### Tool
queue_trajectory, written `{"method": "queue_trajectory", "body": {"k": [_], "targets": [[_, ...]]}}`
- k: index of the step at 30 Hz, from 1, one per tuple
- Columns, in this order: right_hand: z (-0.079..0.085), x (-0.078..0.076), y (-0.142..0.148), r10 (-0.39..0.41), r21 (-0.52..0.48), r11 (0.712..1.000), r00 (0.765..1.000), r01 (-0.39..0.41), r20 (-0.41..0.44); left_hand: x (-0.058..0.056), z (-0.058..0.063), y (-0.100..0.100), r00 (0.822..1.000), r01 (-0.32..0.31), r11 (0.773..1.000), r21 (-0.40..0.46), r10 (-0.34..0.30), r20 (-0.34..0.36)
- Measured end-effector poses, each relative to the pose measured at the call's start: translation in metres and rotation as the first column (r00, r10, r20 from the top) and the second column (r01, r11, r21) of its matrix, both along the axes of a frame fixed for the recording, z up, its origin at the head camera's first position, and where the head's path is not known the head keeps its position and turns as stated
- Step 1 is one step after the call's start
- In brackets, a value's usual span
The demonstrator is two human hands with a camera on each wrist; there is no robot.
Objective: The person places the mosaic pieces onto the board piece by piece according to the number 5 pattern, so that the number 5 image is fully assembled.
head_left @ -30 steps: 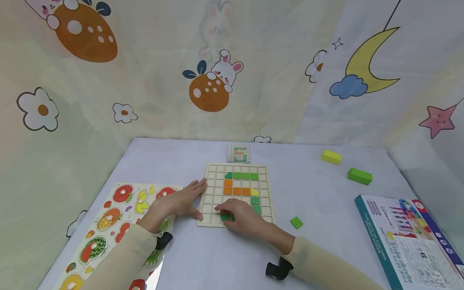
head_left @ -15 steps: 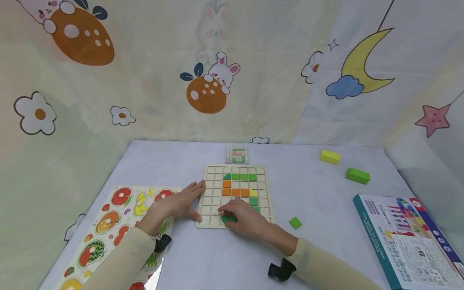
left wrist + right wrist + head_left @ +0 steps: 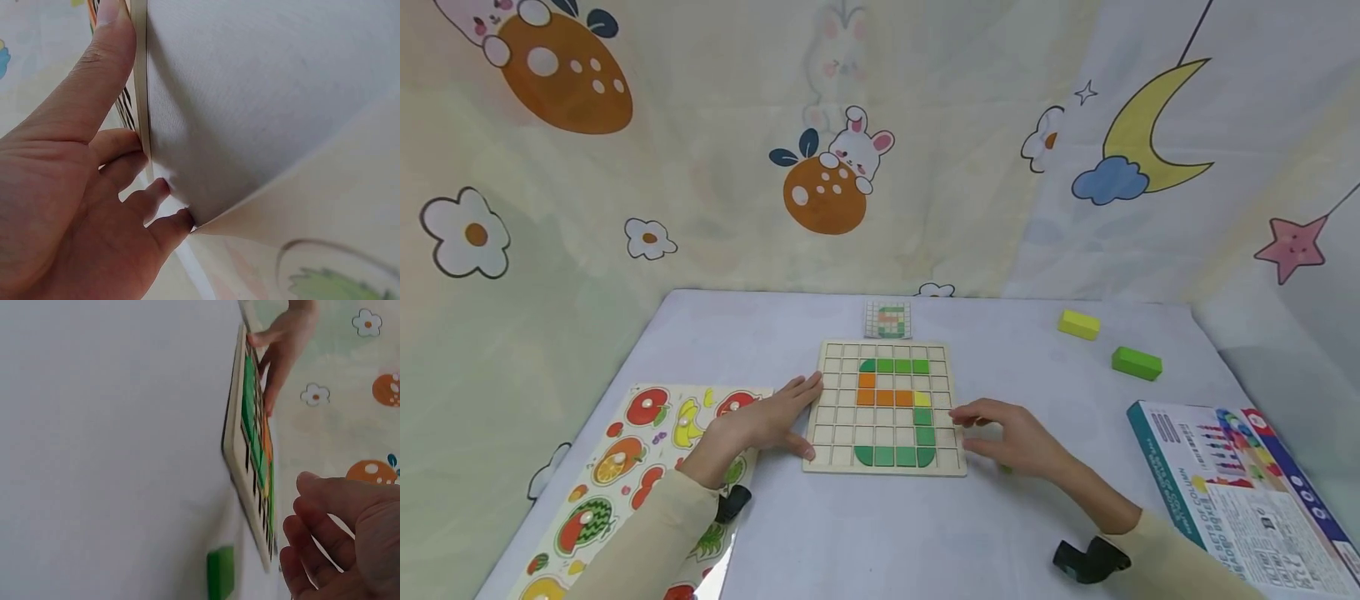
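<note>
A pale wooden grid board point(image 3: 832, 417) lies mid-table, with green, orange and yellow tiles set in a shape like a digit 5. Its bottom row point(image 3: 884, 456) is green with rounded ends. My left hand point(image 3: 756, 429) rests along the board's left edge, fingers spread; the left wrist view shows the thumb point(image 3: 94, 81) against the rim. My right hand point(image 3: 1018, 437) hovers just off the board's right side, its fingers loosely bent and nothing between them. A loose green tile point(image 3: 220, 572) lies on the table below it, mostly hidden by that hand in the head view.
Behind the board lies a small pattern card point(image 3: 887, 320). A yellow block point(image 3: 1078, 325) and a green block point(image 3: 1137, 363) sit back right. The printed box point(image 3: 1240, 492) is at the right, and a fruit-picture sheet point(image 3: 625, 467) lies under my left forearm.
My right hand has left the board's bottom row and moved right, over the loose green tile. The full green bottom row now shows. My left hand has stayed at the board's edge.
</note>
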State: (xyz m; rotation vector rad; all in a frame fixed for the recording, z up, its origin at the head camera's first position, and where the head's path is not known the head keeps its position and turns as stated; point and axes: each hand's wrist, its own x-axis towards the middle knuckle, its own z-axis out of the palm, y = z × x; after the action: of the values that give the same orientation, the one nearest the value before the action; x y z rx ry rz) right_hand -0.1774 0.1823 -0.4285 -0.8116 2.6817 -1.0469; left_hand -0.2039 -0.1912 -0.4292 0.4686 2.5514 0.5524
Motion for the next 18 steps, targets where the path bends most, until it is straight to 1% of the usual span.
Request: {"method": "queue_trajectory", "body": {"k": [2,6,9,11,14,18], "targets": [[-0.001,0.002,0.019,-0.026,0.044,0.999,0.999,0.025,0.019,-0.001,0.000,0.000,1.000,0.003,1.000,-0.005,-0.003,0.001],[-0.008,0.005,0.044,-0.011,0.101,0.995,0.999,0.008,0.034,-0.001,0.000,-0.002,1.000,0.008,1.000,-0.013,-0.008,-0.002],[-0.014,0.007,0.052,0.020,0.122,0.992,1.000,-0.022,0.011,-0.001,0.000,-0.002,1.000,0.009,1.000,-0.008,-0.009,-0.004],[-0.017,0.008,0.056,0.025,0.131,0.991,1.000,-0.023,-0.010,-0.001,0.000,-0.001,1.000,0.011,1.000,-0.002,-0.011,-0.002],[-0.019,0.011,0.062,0.032,0.127,0.992,0.999,-0.028,-0.036,0.000,0.001,0.001,1.000,0.019,1.000,-0.002,-0.019,-0.001],[-0.021,0.013,0.068,0.067,0.105,0.992,0.997,-0.063,-0.042,0.000,0.003,0.002,1.000,0.013,1.000,-0.011,-0.013,0.004]]}}
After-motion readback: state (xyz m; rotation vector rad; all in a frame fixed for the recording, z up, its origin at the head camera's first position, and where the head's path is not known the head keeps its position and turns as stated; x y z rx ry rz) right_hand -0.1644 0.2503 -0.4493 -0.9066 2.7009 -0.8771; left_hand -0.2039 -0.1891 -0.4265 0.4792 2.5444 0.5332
